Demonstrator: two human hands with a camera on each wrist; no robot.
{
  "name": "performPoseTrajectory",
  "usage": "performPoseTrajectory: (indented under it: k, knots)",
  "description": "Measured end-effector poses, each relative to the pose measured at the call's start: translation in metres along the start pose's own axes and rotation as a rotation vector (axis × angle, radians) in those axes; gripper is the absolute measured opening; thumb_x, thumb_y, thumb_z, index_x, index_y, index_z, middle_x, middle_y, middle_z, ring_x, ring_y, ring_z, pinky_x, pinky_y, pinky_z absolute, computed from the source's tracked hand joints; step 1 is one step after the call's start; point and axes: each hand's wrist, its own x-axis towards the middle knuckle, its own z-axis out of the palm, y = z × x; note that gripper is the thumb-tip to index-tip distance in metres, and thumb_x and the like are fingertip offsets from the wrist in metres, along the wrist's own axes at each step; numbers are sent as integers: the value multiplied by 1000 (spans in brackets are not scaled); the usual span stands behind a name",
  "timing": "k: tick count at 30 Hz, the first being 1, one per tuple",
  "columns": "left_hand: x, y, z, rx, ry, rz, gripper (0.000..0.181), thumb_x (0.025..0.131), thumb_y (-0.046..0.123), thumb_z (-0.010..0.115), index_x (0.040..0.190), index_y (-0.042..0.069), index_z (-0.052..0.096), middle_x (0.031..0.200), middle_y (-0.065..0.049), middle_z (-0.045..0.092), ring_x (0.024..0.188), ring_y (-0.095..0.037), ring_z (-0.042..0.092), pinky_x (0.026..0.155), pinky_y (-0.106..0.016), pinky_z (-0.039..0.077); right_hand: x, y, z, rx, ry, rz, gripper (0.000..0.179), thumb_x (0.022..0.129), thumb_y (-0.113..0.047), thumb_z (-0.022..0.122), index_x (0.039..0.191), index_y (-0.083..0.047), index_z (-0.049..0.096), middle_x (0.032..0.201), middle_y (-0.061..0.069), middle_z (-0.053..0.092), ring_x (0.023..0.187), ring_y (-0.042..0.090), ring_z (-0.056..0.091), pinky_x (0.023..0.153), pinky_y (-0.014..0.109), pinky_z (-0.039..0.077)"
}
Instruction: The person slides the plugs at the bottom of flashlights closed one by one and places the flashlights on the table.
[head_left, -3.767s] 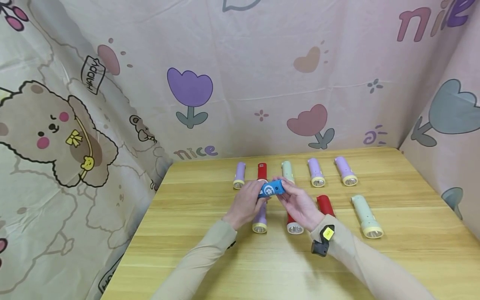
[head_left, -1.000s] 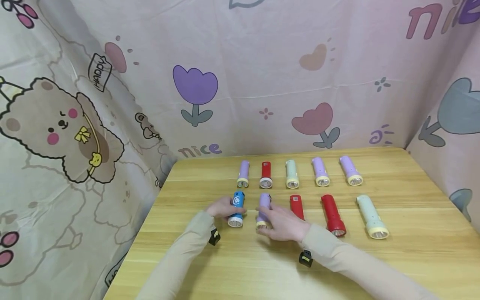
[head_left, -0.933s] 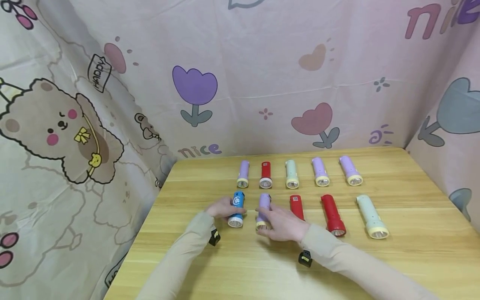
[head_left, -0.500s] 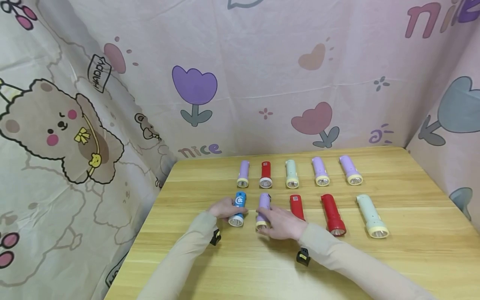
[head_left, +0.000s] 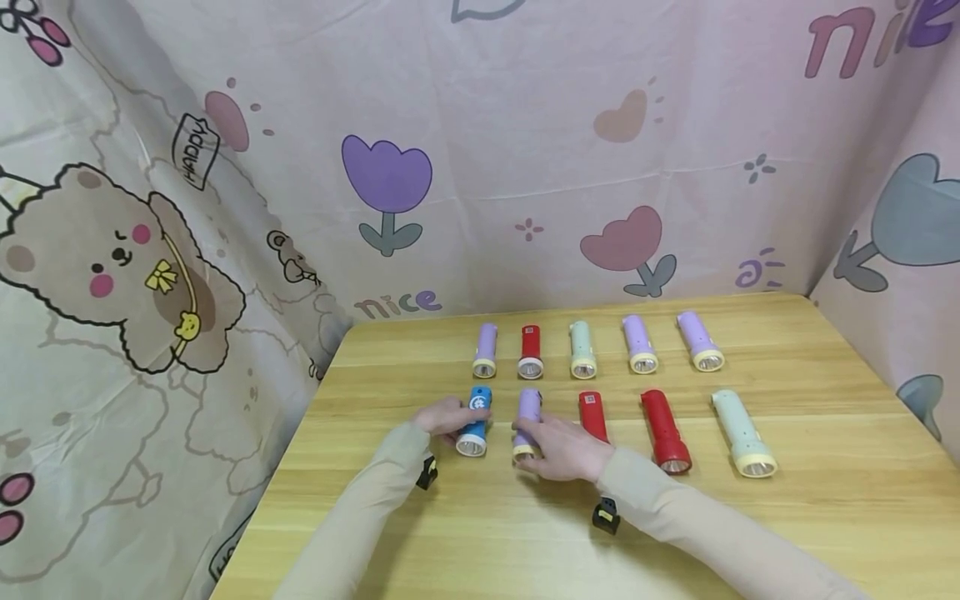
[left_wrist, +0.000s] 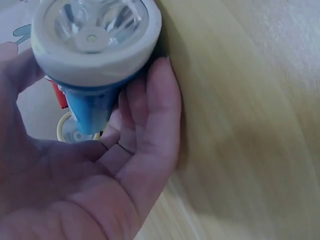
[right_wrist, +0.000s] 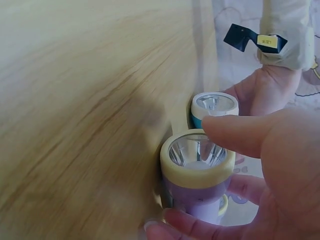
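Note:
My left hand (head_left: pixel 441 417) holds a blue flashlight (head_left: pixel 472 432) with a white head, at the left end of the front row. Its thumb crosses the barrel, and the left wrist view shows the fingers (left_wrist: pixel 160 110) curled along the other side. Beside it, my right hand (head_left: pixel 567 448) grips a purple flashlight (head_left: pixel 529 403) with a cream head, lens towards me. In the right wrist view its thumb (right_wrist: pixel 235 132) reaches over the lens rim while the fingers (right_wrist: pixel 195 225) lie around the barrel. Part of the purple barrel is hidden by the hand.
Right of my hand, the front row continues with a red flashlight (head_left: pixel 592 414), another red flashlight (head_left: pixel 663 427) and a pale green flashlight (head_left: pixel 738 429). Several more flashlights form a back row, including a small red flashlight (head_left: pixel 530 343). A printed cloth (head_left: pixel 480 167) hangs behind the wooden table (head_left: pixel 517 542).
Nearly four seconds ago both hands held the blue flashlight up over the rows. It has since come down left of the purple one, and the right hand has moved onto the purple flashlight.

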Motion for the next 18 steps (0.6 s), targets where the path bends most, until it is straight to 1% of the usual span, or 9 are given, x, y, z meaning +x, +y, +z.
performPoseTrajectory:
  k: [5, 10, 18]
  knots:
    - [0, 1, 1, -3, -12, -4, 53, 95, 45, 61, 112, -5, 62, 92, -13, 71, 76, -20, 68, 71, -34, 62, 0, 1, 1, -19, 9, -27, 52, 90, -31, 74, 136, -12, 58, 125, 19, 64, 108, 31, 66, 91, 50, 57]
    - [2, 2, -1, -6, -24, -15, 54, 97, 45, 60, 115, -6, 61, 94, -14, 71, 78, -21, 69, 73, -35, 63, 1, 1, 1, -33, 15, -34, 44, 92, -25, 73, 132, -12, 60, 122, 17, 65, 105, 29, 67, 91, 50, 57]
    - [3, 3, -3, -10, -20, -28, 54, 97, 46, 58, 114, -5, 62, 93, -13, 72, 78, -20, 68, 74, -36, 63, 1, 1, 0, -42, 17, -49, 42, 92, -20, 74, 130, -11, 60, 118, 16, 67, 104, 30, 67, 90, 50, 58]
